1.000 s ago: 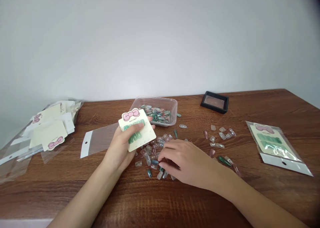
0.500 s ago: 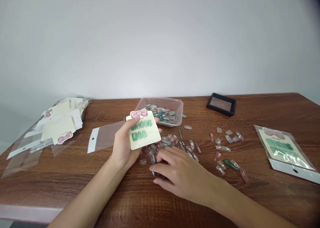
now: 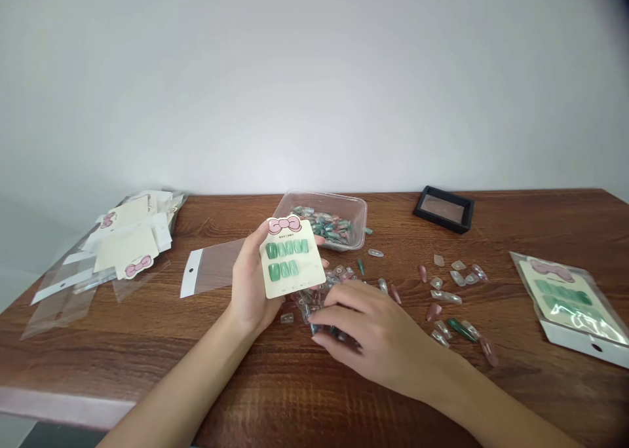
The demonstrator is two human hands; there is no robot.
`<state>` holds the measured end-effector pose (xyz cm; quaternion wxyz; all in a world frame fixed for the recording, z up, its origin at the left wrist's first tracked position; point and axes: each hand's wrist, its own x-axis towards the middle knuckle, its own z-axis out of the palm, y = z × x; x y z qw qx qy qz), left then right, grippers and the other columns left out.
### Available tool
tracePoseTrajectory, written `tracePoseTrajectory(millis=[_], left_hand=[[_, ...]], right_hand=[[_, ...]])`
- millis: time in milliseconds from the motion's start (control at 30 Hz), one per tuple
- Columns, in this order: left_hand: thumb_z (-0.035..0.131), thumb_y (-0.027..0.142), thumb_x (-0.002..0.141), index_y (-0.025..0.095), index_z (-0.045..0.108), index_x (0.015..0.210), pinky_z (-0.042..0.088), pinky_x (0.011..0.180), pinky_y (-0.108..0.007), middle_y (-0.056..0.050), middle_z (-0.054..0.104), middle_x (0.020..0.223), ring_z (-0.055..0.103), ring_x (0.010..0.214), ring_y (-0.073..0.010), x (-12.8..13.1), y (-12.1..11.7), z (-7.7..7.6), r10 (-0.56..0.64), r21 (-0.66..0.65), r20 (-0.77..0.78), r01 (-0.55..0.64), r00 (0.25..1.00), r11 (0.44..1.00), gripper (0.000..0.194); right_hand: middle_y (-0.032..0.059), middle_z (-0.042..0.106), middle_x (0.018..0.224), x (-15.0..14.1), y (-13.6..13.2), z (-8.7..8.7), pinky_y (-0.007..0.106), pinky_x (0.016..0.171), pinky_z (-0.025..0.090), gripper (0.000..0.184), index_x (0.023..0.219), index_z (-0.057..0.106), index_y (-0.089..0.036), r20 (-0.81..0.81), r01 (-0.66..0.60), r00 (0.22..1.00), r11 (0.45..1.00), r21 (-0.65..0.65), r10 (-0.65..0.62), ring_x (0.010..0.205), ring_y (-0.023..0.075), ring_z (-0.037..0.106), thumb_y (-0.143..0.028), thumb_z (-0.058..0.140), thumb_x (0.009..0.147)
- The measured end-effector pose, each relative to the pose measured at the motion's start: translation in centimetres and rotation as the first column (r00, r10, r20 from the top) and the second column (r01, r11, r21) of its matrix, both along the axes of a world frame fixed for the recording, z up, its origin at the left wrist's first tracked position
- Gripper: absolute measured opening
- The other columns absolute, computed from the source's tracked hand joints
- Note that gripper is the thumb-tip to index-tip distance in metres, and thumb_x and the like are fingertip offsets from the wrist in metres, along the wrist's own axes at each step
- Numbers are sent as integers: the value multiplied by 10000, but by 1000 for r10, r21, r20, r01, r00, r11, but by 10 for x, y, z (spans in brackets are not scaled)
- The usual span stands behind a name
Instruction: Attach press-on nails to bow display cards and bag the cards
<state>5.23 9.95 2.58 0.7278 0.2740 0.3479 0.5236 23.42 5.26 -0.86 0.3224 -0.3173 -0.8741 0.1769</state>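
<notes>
1. The left hand (image 3: 251, 279) turns palm-inward, fingers curled, gripping a bow-topped card of green press-on nails (image 3: 293, 259) above the counter (image 3: 147, 350).
2. The right hand (image 3: 371, 327), palm down and arched, sits among loose press-on nails (image 3: 339, 279); whether it pinches any is hidden.

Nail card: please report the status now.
Left hand holds card with green nails. Right hand at loose nails. Clear bag behind left hand.

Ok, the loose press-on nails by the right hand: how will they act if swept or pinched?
The loose press-on nails look thin and light, so the right hand would probably scatter them easily. Their curved, glossy shells will likely slide and rock on the polished wooden table, making them fiddly to pinch. They look stiff, not floppy.
</notes>
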Motion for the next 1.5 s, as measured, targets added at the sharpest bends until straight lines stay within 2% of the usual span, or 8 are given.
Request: tracePoseTrajectory(millis=[133,233,467,867,1067,1267,1367,1500], left_hand=[[529,485,928,155,685,1113,601,576,-372,-118,779,935,750,703,-279,5,-4,-2,-19,-14,-11,18,1000,1000,410],[564,499,915,137,718,1086,602,669,-368,-120,784,931,751,759,-276,9,-9,-5,-47,-46,-19,46,999,998,429],[563,504,924,126,779,978,579,721,-347,-121,789,881,748,839,-291,13,-19,-16,-210,-75,37,212,977,974,439],[612,473,909,161,771,1085,572,762,-357,-98,791,874,750,845,-287,12,-21,-19,-233,-95,107,243,967,965,392],[627,457,901,145,785,1042,573,743,-347,-108,790,880,745,845,-285,12,-21,-19,-229,-85,86,236,970,968,377],[713,290,841,130,780,1052,549,674,-276,-109,788,936,739,854,-258,11,-22,-18,-267,-15,-27,266,963,964,273],[731,225,817,155,768,1103,545,679,-252,-91,789,937,738,829,-227,10,-21,-18,-290,12,-26,290,957,957,297],[745,172,815,171,787,1037,551,710,-230,-72,789,920,731,798,-186,8,-18,-19,-353,38,-16,353,936,935,226]], right_hand=[[43,660,829,9,5,11,277,661,483,87,1003,703,-126,-190,58,981,996,61,-45,730,139,590,-138,654,933],[44,659,818,10,7,12,276,673,504,108,1020,702,-119,-244,113,966,990,84,-89,722,136,605,-115,670,917],[48,660,812,7,7,8,300,678,538,126,1028,715,-111,-236,147,964,984,97,-120,724,150,622,-98,671,911],[50,663,809,8,7,8,309,666,538,134,1039,715,-107,-225,160,965,981,113,-132,731,155,626,-102,676,911],[43,661,795,7,8,9,294,631,518,114,1024,721,-107,-210,164,968,979,121,-136,695,144,618,-117,666,925],[33,667,818,10,9,5,287,640,514,112,1035,725,-161,-180,165,973,979,122,-142,707,142,619,-171,656,947],[25,654,796,11,9,7,274,618,499,96,1003,729,-171,-171,165,975,978,126,-142,684,133,603,-176,649,950],[22,642,795,11,10,10,268,606,491,75,956,719,-183,-167,180,973,976,122,-158,680,131,591,-175,645,948]])
